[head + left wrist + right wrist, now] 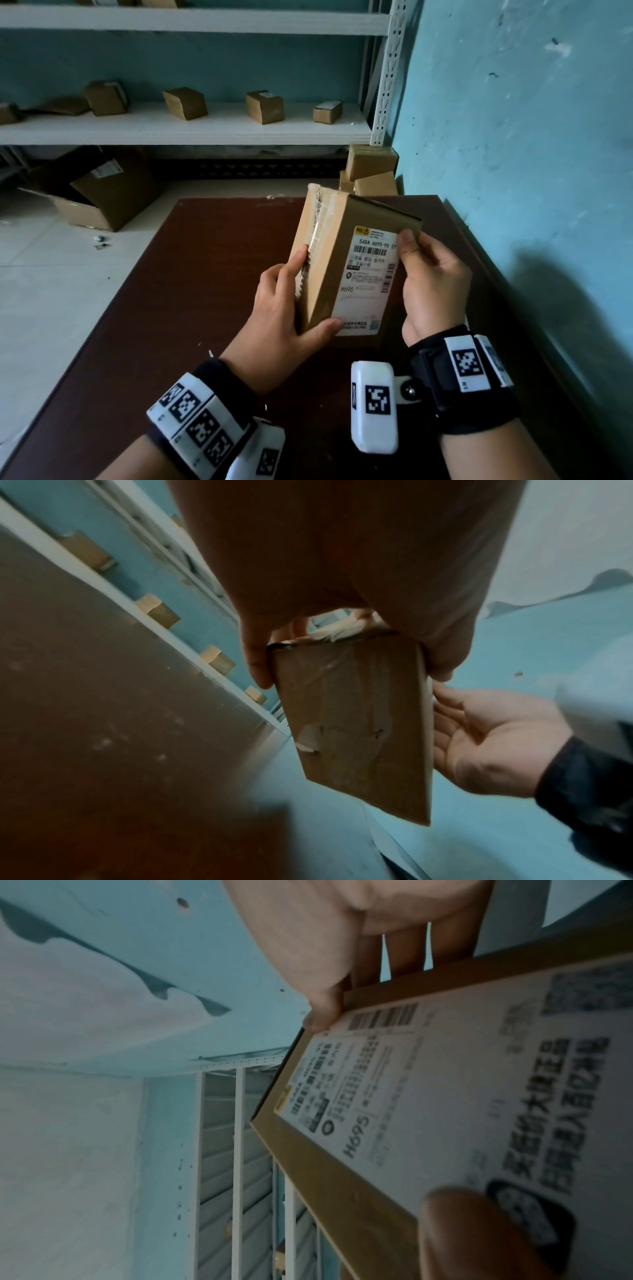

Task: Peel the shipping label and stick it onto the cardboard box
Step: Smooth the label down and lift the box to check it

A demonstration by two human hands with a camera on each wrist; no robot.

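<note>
1. The left hand [275, 308] has its fingers [291, 265] curled around the taped side of the cardboard box [329, 240], with the thumb pressed on the lower left corner of the labelled face.
2. The right hand [433, 286] pinches the box's right edge: its thumb lies on the front face at the label's upper right corner, and its fingers [405, 953] reach behind the box, as the right wrist view shows.
3. The cardboard box is held in the air above the dark brown counter [191, 274], over its far half, tilted with the top leaning away from the person. Clear tape runs along its left side.
4. The shipping label [368, 277] lies flat on the box's front face, reaching close to that face's right edge. It shows barcodes, printed text and the code "H695".
5. The left wrist view shows the box's plain back side [352, 718] with a small torn patch, gripped between the left thumb and fingers, and the right palm just beside its edge.
6. Both wrists wear black bands carrying white marker blocks [375, 404].
7. Beyond the counter's far edge, a white shelf [185, 132] holds several small cardboard boxes set well apart.
8. An open large carton [102, 198] lies on the pale floor to the left, and stacked small boxes [371, 169] sit by the teal wall [520, 120] near the counter's far right corner.
</note>
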